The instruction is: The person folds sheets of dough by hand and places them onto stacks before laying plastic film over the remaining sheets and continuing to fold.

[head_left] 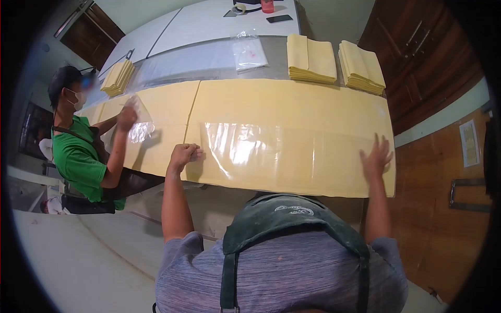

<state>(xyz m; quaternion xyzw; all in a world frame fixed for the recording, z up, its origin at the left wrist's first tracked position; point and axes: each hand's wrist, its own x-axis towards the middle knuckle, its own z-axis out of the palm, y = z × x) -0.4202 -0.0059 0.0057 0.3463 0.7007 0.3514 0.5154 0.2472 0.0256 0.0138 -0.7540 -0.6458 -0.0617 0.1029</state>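
Observation:
A long clear plastic sheet (pixel 261 148) lies over yellow cloth (pixel 313 101) spread along the table in front of me. At the sheet's left edge is my left hand (pixel 186 156), its fingers curled together in a pinch on the plastic. My right hand (pixel 377 156) is at the sheet's right end, over the cloth, with fingers spread and nothing in them. Light glares off the middle of the plastic, and its right edge is hard to make out.
Folded yellow cloth stacks (pixel 312 60) stand along the far side. A clear plastic packet (pixel 249 53) lies beside them. On the white table (pixel 203 21) behind are a phone (pixel 279 19) and tape roll (pixel 239 9). A co-worker (pixel 83 151) at left handles clear plastic.

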